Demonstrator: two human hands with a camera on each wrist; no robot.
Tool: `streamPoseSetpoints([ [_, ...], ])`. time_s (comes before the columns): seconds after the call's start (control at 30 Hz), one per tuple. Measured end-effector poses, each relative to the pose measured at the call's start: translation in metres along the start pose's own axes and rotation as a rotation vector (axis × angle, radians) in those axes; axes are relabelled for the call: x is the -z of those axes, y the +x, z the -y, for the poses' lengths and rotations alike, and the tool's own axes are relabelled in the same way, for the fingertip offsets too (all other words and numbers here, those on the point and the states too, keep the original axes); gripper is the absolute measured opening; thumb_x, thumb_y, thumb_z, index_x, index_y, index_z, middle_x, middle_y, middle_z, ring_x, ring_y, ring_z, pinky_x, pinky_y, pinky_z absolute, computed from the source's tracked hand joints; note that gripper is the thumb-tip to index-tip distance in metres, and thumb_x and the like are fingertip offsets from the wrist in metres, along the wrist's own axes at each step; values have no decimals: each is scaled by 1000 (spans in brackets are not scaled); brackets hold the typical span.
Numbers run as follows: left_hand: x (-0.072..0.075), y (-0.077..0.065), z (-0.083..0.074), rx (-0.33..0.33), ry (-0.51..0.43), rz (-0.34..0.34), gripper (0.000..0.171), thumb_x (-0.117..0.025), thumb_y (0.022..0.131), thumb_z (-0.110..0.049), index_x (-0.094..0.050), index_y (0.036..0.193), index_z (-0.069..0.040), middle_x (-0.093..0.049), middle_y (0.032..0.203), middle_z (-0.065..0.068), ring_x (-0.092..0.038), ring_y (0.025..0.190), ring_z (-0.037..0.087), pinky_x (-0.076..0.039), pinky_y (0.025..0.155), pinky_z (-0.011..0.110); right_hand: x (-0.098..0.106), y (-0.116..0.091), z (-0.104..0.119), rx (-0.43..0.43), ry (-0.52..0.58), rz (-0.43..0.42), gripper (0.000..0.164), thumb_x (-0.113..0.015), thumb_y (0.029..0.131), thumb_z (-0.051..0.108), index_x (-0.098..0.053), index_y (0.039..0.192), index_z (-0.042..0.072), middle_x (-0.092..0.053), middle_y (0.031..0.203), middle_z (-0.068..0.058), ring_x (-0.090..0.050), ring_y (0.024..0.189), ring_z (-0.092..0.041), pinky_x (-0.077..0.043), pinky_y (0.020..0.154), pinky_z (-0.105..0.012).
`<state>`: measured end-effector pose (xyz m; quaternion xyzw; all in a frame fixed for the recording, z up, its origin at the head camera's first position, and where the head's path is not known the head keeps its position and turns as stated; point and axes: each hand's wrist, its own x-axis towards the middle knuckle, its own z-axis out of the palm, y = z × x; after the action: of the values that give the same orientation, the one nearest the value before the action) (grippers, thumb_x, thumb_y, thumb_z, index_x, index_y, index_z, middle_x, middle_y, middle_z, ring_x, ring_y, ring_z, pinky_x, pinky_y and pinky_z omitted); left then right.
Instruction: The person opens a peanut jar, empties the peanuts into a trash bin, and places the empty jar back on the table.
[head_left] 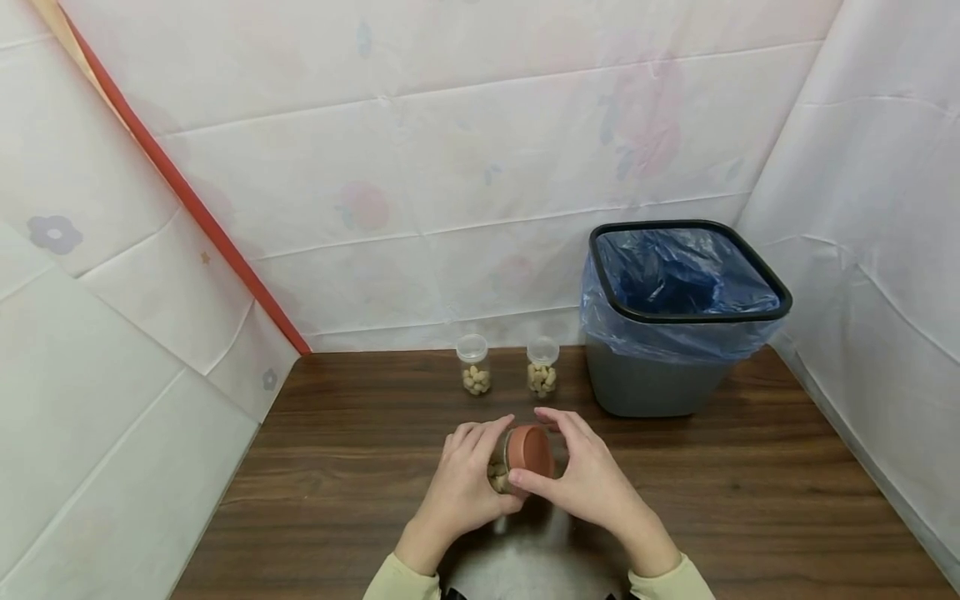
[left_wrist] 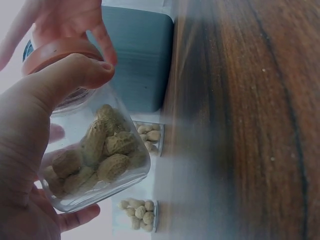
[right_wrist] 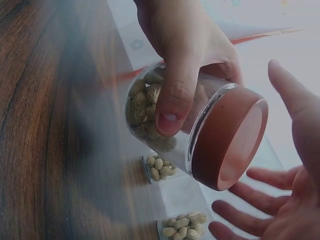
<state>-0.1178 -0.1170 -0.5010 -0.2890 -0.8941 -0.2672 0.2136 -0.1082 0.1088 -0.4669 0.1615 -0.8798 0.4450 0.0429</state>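
Observation:
My left hand (head_left: 463, 482) grips a clear jar (left_wrist: 85, 197) by its body, thumb across the near side and fingers behind. Peanuts in their shells (left_wrist: 114, 145) lie in the lower part of this jar. It is tilted, its orange-brown lid (right_wrist: 229, 137) facing right toward my right hand (head_left: 592, 479). The right hand's fingers are spread around the lid, with thumb and fingers well apart. In the right wrist view a gap shows between its thumb and the lid, and its fingertips are close to the lid's lower edge.
Two small clear jars, the left one (head_left: 473, 367) and the right one (head_left: 542, 367), stand with peanuts at the back of the wooden table (head_left: 337, 467). A grey bin (head_left: 645, 379) with a blue liner stands back right. White patterned sheeting (head_left: 465, 183) covers the walls.

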Motion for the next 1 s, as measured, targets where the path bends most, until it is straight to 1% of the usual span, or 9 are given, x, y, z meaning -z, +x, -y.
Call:
streamPoseSetpoints([
  [0.07,0,0,0,1,-3,-3,105,-107,59,-34,-61,151,-14,-72,135,2,-62,119,27,-53,93,50,-1,1,0,-39,-25,-9,91,-88,85,65,-57,156,16,-65,145,-4,-65,130,-32,-56,104,-55],
  [0.2,0,0,1,-1,0,-9,102,-107,58,-34,-64,149,-13,-72,134,2,-62,117,26,-53,94,51,-4,2,0,-77,-47,-29,87,-86,87,64,-60,151,12,-69,138,-4,-70,121,-30,-58,99,-53],
  [0.27,-1,0,1,-4,8,-11,102,-107,58,-35,-64,149,-13,-72,134,2,-62,116,26,-53,95,51,-5,2,0,-91,-44,-29,85,-87,86,64,-62,148,12,-70,135,-4,-72,118,-29,-60,96,-52],
  [0.47,-2,0,3,-11,27,-18,102,-108,58,-36,-65,148,-13,-72,133,2,-62,115,26,-53,92,51,-5,2,0,-130,-47,-12,83,-89,84,64,-66,144,11,-71,133,-4,-73,114,-29,-61,91,-49],
  [0.63,-2,0,3,-20,40,-26,101,-107,58,-37,-66,147,-12,-72,132,2,-62,114,26,-53,91,49,-5,3,0,-145,-35,-2,77,-90,83,63,-70,139,13,-72,131,-4,-74,112,-26,-62,87,-46],
  [0.77,-2,1,3,-26,44,-34,101,-107,58,-38,-66,147,-12,-72,132,3,-62,113,26,-53,90,48,-5,4,1,-149,-31,5,73,-90,84,63,-72,135,14,-73,129,-3,-73,109,-21,-62,84,-43],
  [1.0,-1,1,2,-16,43,-30,99,-106,59,-37,-66,146,-12,-72,131,2,-62,115,27,-52,91,48,-4,3,2,-132,-21,15,72,-90,85,61,-71,136,14,-72,128,-3,-71,106,-16,-61,82,-40],
])
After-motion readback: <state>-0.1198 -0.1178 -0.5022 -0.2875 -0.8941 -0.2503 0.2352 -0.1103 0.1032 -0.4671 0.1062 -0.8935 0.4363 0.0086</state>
